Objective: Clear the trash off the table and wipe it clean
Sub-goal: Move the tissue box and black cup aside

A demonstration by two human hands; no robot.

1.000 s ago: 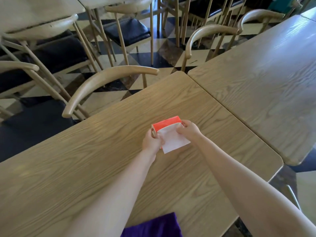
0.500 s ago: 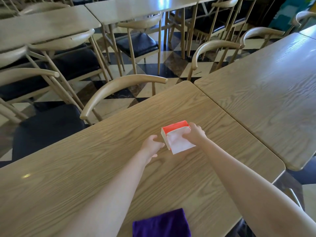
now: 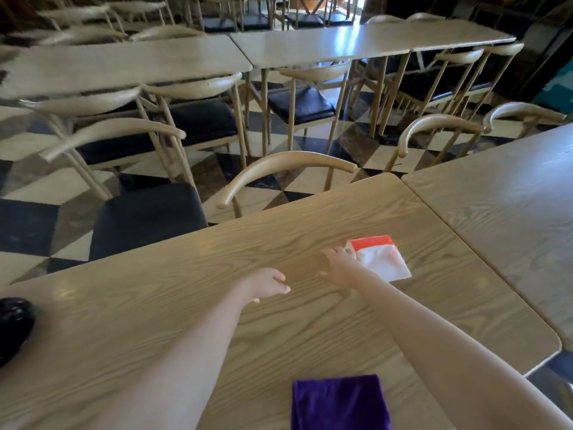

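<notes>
A wide wooden table (image 3: 155, 321) with a pale, strongly grained top and rounded corners fills the lower part of the view. A second table (image 3: 511, 212) of the same wood is set just beside its right edge, with only a narrow seam between them. Behind them, chairs (image 3: 288, 169) with curved wooden backrests and dark padded seats are seen on a floor (image 3: 28, 193) of black and cream diamond tiles, and further long tables stand at the back.

A purple cloth (image 3: 339, 401), soft and folded into a rough rectangle, lies flat at the near edge of the table, between the two forearms. A dark, glossy, rounded thing (image 3: 14, 324) is cut off by the left edge and cannot be identified.

A small box (image 3: 372, 243), red along its far side, rests on the table right of centre, and a white napkin (image 3: 386, 263) is seen in it, angled toward the camera.

The right hand (image 3: 339, 266) is spread open with fingers splayed, its fingertips touching the box's left side, nothing grasped. The left hand (image 3: 266, 283) is held loosely above the wood, fingers relaxed and empty
</notes>
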